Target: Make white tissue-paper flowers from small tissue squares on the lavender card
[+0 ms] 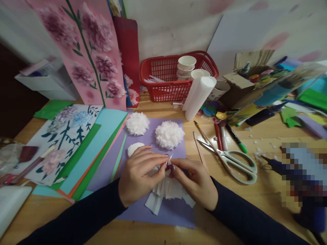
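My left hand [143,172] and my right hand [196,180] meet fingertip to fingertip over a purple sheet [138,214]. Both pinch the gathered top of a piece of white tissue paper [167,189], whose pleated part spreads out below the fingers. The exact pinch point is partly covered by the fingertips. Just beyond my hands sit two fluffy white paper flowers, a larger one [170,135] and a smaller one [137,123]. A flat white piece [134,148] lies beside my left hand, partly hidden by it.
Cream-handled scissors [238,166] lie open to the right, near a paintbrush [204,131] and a green-tipped marker [236,137]. A white roll [199,98] stands before a red basket [166,92]. Coloured sheets [107,119] are stacked left. A dark blue glue gun [276,166], partly pixelated, is at right.
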`<state>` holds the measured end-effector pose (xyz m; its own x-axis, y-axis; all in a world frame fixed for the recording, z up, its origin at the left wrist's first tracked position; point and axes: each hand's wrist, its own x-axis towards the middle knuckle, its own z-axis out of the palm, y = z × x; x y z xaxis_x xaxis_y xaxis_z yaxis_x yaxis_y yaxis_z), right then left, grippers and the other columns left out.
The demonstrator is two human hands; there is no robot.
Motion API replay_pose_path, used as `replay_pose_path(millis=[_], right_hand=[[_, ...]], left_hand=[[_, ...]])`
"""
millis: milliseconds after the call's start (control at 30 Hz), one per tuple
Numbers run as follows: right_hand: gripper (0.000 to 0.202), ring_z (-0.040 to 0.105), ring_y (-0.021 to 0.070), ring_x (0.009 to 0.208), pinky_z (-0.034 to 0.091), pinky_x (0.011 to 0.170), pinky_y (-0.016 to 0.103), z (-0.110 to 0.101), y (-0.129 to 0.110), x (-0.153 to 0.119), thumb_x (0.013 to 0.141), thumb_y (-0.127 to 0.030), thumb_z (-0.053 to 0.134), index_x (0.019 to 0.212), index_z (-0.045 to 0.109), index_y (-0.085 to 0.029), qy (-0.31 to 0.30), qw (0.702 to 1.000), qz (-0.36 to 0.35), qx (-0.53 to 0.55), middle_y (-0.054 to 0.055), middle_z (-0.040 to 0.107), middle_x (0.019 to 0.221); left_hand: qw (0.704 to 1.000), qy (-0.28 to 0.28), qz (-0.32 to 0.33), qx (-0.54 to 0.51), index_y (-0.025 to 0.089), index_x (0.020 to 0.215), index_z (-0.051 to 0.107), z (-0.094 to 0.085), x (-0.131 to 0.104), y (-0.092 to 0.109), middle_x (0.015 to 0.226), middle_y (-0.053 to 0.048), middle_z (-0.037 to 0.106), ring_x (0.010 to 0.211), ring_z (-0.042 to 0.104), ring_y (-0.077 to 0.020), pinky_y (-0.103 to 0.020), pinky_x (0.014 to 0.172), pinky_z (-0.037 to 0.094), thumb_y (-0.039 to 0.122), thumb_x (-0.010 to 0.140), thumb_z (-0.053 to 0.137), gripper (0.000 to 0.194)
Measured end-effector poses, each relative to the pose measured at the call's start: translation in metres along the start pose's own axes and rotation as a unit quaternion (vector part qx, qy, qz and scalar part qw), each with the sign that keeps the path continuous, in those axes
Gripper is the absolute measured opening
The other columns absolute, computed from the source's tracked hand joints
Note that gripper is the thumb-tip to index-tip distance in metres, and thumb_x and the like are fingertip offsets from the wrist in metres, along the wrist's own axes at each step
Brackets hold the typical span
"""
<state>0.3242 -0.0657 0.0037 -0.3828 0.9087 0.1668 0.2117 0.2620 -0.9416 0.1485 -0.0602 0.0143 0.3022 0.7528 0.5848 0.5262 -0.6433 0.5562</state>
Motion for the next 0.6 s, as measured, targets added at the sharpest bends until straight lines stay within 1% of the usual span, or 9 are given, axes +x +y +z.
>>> replay_pose_path(millis=[67,100,167,267,367,433,467,533,600], right_hand=[[0.020,0.064,0.0142,0.062,0.050,0.062,0.022,-0.0002,0.0002,-0.0002,0.087,-0.016,0.050,0.087,0.070,-0.014,0.001,1.000,0.000,0.001,0.003,0.068,0.066],[0.020,0.065,0.0143,0.063,0.051,0.062,0.023,-0.0004,0.0004,-0.0003,0.087,-0.015,0.050,0.088,0.070,-0.015,0.002,1.000,0.001,0.003,0.003,0.069,0.068],[0.020,0.066,0.0143,0.065,0.051,0.064,0.023,-0.0009,0.0005,-0.0005,0.087,-0.015,0.051,0.090,0.070,-0.015,0.004,1.000,0.007,0.007,0.005,0.072,0.073],[0.019,0.067,0.0146,0.067,0.051,0.065,0.023,-0.0014,-0.0001,-0.0001,0.086,-0.016,0.052,0.090,0.070,-0.014,-0.001,1.000,0.019,0.011,0.006,0.074,0.078],[0.018,0.067,0.0149,0.068,0.051,0.065,0.024,-0.0015,-0.0014,0.0011,0.086,-0.015,0.052,0.086,0.070,-0.015,-0.003,1.000,0.020,0.009,0.006,0.074,0.077],[0.017,0.067,0.0150,0.068,0.050,0.065,0.024,-0.0012,-0.0018,0.0014,0.086,-0.016,0.052,0.085,0.070,-0.014,-0.001,1.000,0.020,0.006,0.006,0.073,0.076],[0.017,0.066,0.0150,0.067,0.050,0.065,0.024,-0.0009,-0.0016,0.0013,0.085,-0.016,0.053,0.085,0.069,-0.014,0.001,1.000,0.019,0.004,0.005,0.072,0.075],[0.015,0.065,0.0147,0.065,0.049,0.063,0.025,-0.0004,-0.0009,0.0006,0.085,-0.017,0.054,0.085,0.069,-0.014,0.011,1.000,0.019,0.000,0.005,0.071,0.072],[0.014,0.064,0.0145,0.065,0.049,0.063,0.024,-0.0002,-0.0002,0.0000,0.085,-0.017,0.054,0.086,0.068,-0.014,0.018,1.000,0.017,-0.001,0.005,0.070,0.072]], left_hand=[[1.000,-0.005,-0.027,-0.003,0.017,0.081,0.068,-0.0013,0.0001,0.0022,0.083,-0.003,0.076,0.075,0.070,-0.0164,-0.037,0.089,0.050,0.006,0.075,0.061,0.014],[0.998,-0.011,-0.056,-0.010,0.017,0.081,0.068,-0.0022,0.0000,0.0030,0.083,-0.003,0.076,0.078,0.070,-0.0170,-0.035,0.088,0.050,0.007,0.075,0.060,0.014],[0.990,-0.027,-0.135,-0.041,0.017,0.082,0.066,-0.0039,-0.0002,0.0037,0.083,-0.003,0.074,0.082,0.069,-0.0176,-0.031,0.082,0.052,0.008,0.075,0.057,0.014],[0.961,-0.040,-0.245,-0.118,0.018,0.083,0.063,-0.0053,0.0004,0.0032,0.082,-0.002,0.072,0.079,0.068,-0.0160,-0.025,0.072,0.053,0.013,0.079,0.054,0.011],[0.930,-0.040,-0.313,-0.188,0.017,0.083,0.060,-0.0045,0.0020,0.0033,0.079,-0.002,0.070,0.075,0.068,-0.0148,-0.024,0.070,0.053,0.019,0.082,0.053,0.007],[0.916,-0.039,-0.338,-0.211,0.017,0.087,0.058,-0.0030,0.0021,0.0041,0.079,-0.002,0.070,0.076,0.068,-0.0150,-0.023,0.068,0.052,0.020,0.082,0.054,0.008],[0.915,-0.039,-0.342,-0.213,0.017,0.091,0.058,-0.0022,0.0016,0.0045,0.081,-0.002,0.069,0.077,0.068,-0.0151,-0.022,0.068,0.052,0.021,0.081,0.056,0.011],[0.920,-0.040,-0.330,-0.209,0.018,0.097,0.057,-0.0009,0.0003,0.0049,0.083,-0.002,0.069,0.080,0.067,-0.0146,-0.022,0.069,0.052,0.020,0.079,0.060,0.019],[0.926,-0.036,-0.313,-0.205,0.019,0.099,0.057,-0.0003,-0.0008,0.0044,0.086,-0.001,0.069,0.081,0.067,-0.0135,-0.021,0.072,0.051,0.019,0.078,0.062,0.021]])
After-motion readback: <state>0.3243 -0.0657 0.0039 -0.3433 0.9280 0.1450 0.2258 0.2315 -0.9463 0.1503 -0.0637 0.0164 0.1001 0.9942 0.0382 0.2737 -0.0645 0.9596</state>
